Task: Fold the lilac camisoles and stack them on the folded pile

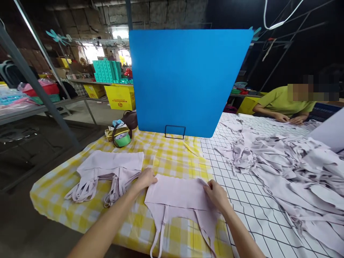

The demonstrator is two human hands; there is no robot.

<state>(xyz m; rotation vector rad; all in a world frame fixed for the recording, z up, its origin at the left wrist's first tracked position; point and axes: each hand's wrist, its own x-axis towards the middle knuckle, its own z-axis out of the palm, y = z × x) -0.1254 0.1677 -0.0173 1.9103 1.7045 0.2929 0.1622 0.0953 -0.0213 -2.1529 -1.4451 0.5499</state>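
A pale pink strappy top [177, 191] lies spread on the yellow checked cloth [174, 157] in front of me, its thin straps hanging toward the near edge. My left hand [146, 178] is closed on its upper left corner, thumb and fingers together. At the upper right corner, my right hand [215, 193] pinches the fabric, and the edge there curls a little. Left of my left hand sits a stack of similar pale pink tops [115, 161], with bunched straps trailing from it.
A large heap of pale pink garments [285, 172] covers the white grid cloth [242, 211] on the right. A blue board [185, 79] stands at the back on a black wire stand [175, 132]. Green tape [123, 139] lies back left. Another person [285, 104] handles fabric at far right.
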